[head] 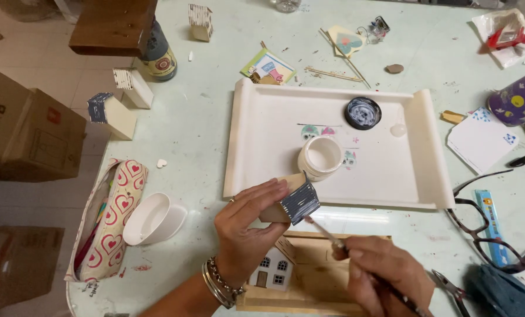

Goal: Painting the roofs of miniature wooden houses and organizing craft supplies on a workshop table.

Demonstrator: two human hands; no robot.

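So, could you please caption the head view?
Left hand holds a small wooden house; right hand paints its roof with a brush.

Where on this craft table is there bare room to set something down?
Free: the white tray's right half beside the black lid, and the tabletop between the tray and the small blocks. Crowded: around the left hand, right hand, glasses, and the far edge's scraps.

Tray (427,147) and jar (320,157) block ahead (open tabletop (192,135) left)
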